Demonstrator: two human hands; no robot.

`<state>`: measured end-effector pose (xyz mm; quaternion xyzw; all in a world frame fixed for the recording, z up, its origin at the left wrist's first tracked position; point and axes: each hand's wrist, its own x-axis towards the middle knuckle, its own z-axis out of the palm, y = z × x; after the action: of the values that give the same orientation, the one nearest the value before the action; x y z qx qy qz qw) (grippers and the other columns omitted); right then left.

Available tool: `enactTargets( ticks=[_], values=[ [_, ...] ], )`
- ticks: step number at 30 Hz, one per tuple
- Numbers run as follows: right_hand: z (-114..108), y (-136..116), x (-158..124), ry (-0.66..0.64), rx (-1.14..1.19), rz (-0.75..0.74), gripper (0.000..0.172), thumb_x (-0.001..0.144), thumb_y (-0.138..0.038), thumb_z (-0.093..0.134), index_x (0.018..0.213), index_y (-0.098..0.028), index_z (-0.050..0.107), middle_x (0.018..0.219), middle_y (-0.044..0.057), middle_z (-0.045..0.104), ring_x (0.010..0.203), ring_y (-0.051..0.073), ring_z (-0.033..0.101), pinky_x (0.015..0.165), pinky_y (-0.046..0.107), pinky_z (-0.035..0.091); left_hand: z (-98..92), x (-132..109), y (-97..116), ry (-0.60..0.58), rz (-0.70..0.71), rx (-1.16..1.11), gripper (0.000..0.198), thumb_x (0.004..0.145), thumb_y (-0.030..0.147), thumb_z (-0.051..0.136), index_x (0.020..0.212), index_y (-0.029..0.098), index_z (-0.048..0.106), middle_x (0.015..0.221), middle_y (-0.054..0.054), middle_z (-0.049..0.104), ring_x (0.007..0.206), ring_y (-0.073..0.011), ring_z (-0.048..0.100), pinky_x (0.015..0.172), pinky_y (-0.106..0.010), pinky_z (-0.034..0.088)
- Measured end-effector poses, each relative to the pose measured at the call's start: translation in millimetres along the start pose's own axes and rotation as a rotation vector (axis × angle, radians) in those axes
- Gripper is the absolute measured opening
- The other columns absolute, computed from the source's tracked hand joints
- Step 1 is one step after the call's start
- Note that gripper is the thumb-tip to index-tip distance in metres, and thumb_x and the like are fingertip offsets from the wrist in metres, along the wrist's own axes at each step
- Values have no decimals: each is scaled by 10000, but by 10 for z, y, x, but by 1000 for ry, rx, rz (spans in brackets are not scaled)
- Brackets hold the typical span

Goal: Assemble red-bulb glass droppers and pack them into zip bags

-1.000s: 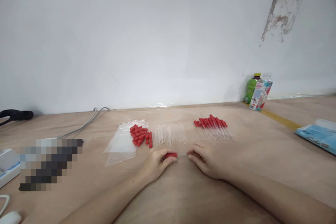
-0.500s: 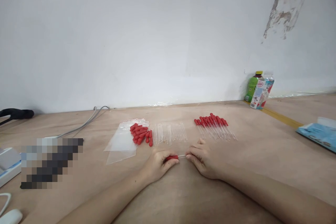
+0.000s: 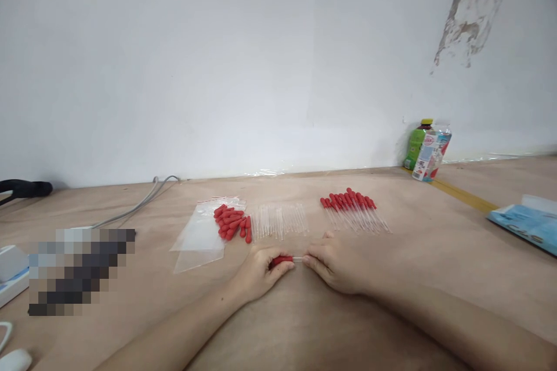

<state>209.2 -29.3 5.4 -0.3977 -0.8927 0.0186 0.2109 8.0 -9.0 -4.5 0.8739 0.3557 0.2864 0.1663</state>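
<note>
while the left hand [image 3: 256,271] gripped a red bulb [image 3: 285,259] and the right hand [image 3: 335,265] pinched a clear tube [image 3: 298,259], joined droppers [image 3: 350,201] lay beyond, loose bulbs [image 3: 228,223] and bare tubes [image 3: 278,221] left unpaired.

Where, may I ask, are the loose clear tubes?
In the head view, the clear tubes lie below centre, immediately right of the loose red bulbs, beyond the left hand.

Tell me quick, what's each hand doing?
Left hand: closed, holding a rounded red rubbery bulb.
Right hand: closed, holding a thin clear straight tube.
</note>
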Motion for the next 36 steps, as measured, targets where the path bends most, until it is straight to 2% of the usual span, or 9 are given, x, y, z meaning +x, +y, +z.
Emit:
enactTargets(
  ticks=[4, 7, 10, 13, 19, 26, 30, 33, 36],
  values=[
    [-203, 112, -16, -37, 38, 69, 210, 782, -198, 429, 704, -205, 623, 688, 6, 644, 636, 133, 548, 628, 258, 346, -8, 1, -56, 62, -79, -55, 277, 761, 312, 564, 1006, 183, 564, 745, 4, 587, 547, -94, 488, 532, -202, 408],
    [-344, 384, 15, 33, 69, 340, 258, 774, -241, 410, 627, -187, 615, 592, 11, 617, 531, 124, 523, 492, 227, 301, -16, 3, -91, 50, -113, -91, 296, 756, 289, 559, 1035, 190, 534, 785, 5, 559, 518, -77, 460, 510, -192, 413],
    [-409, 706, 88, 170, -25, 674, 356, 774, -367, 406, 517, -181, 567, 548, 28, 594, 524, 138, 518, 477, 234, 281, -28, 11, -80, 10, -91, -67, 216, 770, 265, 534, 970, 188, 566, 781, -3, 544, 535, -79, 464, 516, -192, 414],
    [-351, 923, 160, 228, -177, 832, 373, 764, -396, 409, 487, -186, 543, 555, 40, 593, 548, 155, 523, 497, 250, 269, -35, 17, -62, 2, -63, -31, 180, 776, 253, 522, 924, 174, 587, 752, -8, 536, 549, -87, 466, 526, -197, 411],
    [-149, 1014, 215, 187, -272, 871, 340, 762, -352, 416, 510, -180, 566, 610, 57, 613, 643, 186, 546, 630, 299, 298, -39, 17, -61, -2, -42, -9, 161, 782, 253, 513, 888, 163, 593, 751, -15, 536, 569, -96, 472, 534, -201, 403],
    [-185, 1003, 199, 152, -277, 869, 401, 773, -441, 385, 541, -171, 571, 643, 73, 617, 661, 200, 549, 663, 327, 299, -33, 17, -73, -8, -36, -2, 143, 782, 228, 510, 881, 164, 591, 740, -10, 521, 569, -97, 466, 528, -200, 394],
    [-158, 839, 283, 203, -357, 740, 374, 804, -392, 346, 640, -160, 591, 674, 83, 622, 679, 206, 555, 716, 358, 285, -22, 14, -92, -1, -24, 3, 136, 782, 218, 511, 881, 162, 584, 735, -5, 515, 560, -92, 463, 529, -200, 389],
    [-65, 690, 460, 95, -281, 702, 335, 798, -363, 360, 707, -162, 612, 767, 94, 638, 762, 222, 565, 753, 367, 284, -11, 6, -76, -4, -24, 10, 124, 782, 223, 512, 868, 168, 583, 735, -2, 523, 559, -93, 467, 527, -200, 389],
    [55, 615, 683, -17, -201, 775, 313, 763, -371, 414, 785, -148, 632, 853, 126, 638, 841, 254, 565, 755, 368, 307, -10, -2, -69, 23, -28, 43, 108, 791, 232, 500, 838, 174, 579, 728, -1, 529, 573, -100, 487, 533, -202, 397]
  ],
)
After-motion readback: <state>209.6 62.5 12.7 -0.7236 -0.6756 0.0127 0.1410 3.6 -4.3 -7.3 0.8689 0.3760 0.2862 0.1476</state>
